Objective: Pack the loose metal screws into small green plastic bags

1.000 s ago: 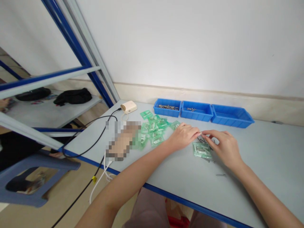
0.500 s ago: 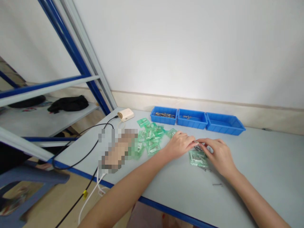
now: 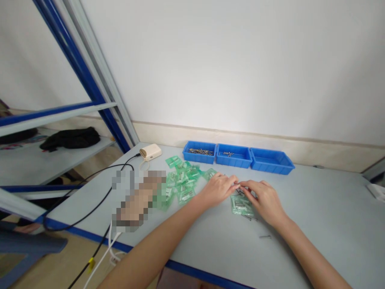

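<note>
Pinching small metal pin (image 3: 240, 185) between our left hand (image 3: 218, 188) and right hand (image 3: 264, 200), steadying both ends; green bag (image 3: 241, 204) directly beneath; blue bins (image 3: 237, 155) at 12 o'clock.

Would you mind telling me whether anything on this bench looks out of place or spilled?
One small metal pin lies alone on the table, apart from the loose pins under the right hand. The green bags lie in an untidy heap beside the left hand.
</note>
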The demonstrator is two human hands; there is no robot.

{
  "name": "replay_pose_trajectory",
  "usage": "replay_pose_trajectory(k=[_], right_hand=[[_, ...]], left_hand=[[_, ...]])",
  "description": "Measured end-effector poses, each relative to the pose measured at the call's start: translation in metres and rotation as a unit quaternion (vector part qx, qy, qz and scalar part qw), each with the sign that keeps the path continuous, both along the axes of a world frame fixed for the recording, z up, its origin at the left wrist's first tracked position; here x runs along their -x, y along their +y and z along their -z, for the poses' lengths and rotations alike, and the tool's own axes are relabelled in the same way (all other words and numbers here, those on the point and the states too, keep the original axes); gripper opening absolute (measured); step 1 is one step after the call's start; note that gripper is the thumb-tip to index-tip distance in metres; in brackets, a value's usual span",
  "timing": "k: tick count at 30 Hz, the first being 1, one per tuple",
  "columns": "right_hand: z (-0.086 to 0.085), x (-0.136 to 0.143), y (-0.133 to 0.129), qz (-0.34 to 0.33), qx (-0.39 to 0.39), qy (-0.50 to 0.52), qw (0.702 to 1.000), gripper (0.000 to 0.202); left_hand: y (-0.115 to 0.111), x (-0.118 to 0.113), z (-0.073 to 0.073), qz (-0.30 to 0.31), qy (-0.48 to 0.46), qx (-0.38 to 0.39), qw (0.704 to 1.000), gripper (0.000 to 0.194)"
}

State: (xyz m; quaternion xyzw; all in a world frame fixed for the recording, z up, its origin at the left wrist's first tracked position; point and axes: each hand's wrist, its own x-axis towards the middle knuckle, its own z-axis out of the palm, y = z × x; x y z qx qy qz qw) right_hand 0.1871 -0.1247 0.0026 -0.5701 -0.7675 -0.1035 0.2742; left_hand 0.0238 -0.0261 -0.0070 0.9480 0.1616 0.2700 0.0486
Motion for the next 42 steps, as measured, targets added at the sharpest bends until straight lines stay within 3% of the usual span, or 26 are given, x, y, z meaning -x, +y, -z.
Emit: replay_pose_trajectory(k=[4,9,15,23,27,31,34,36,38,42], right_hand=[[0.0,0.0,0.001,0.0,0.015,-0.001,1.0,0.023],[0.0,0.0,-0.001,0.025,-0.038,-0.015,0.999,0.025],[0.0,-0.004,0.001,0.032,-0.01,0.011,0.999,0.018],[0.0,0.0,0.006,0.021,-0.033,-0.016,0.999,0.026],[-0.019,-0.01,0.04,0.073,-0.001,-0.07,0.995,0.021],[-0.055,-0.027,0.09,0.14,0.009,-0.097,0.985,0.021],[-0.079,-0.035,0.103,0.186,-0.013,-0.092,0.978,0.023],[-0.088,-0.038,0.087,0.203,-0.019,-0.091,0.975,0.024],[-0.086,-0.038,0.054,0.206,0.002,-0.099,0.973,0.024],[-0.047,-0.033,-0.036,0.236,0.104,-0.1,0.961,0.039]], left_hand=[[0.001,-0.001,-0.001,0.001,0.038,-0.038,0.999,0.026],[0.001,-0.002,0.002,-0.001,0.034,-0.034,0.999,0.034],[0.002,-0.004,0.007,0.001,0.052,-0.044,0.998,0.029],[0.003,0.001,0.004,-0.008,-0.039,-0.013,0.999,0.051],[0.01,0.006,0.001,-0.055,-0.083,0.052,0.994,0.057],[0.014,0.007,0.0,-0.076,-0.089,0.071,0.991,0.058],[0.015,0.007,0.0,-0.073,-0.071,0.062,0.993,0.059],[0.014,0.008,-0.001,-0.066,-0.068,0.053,0.994,0.059],[0.013,0.009,-0.002,-0.06,-0.072,0.043,0.995,0.059],[0.007,0.006,-0.003,-0.052,-0.07,0.011,0.996,0.058]])
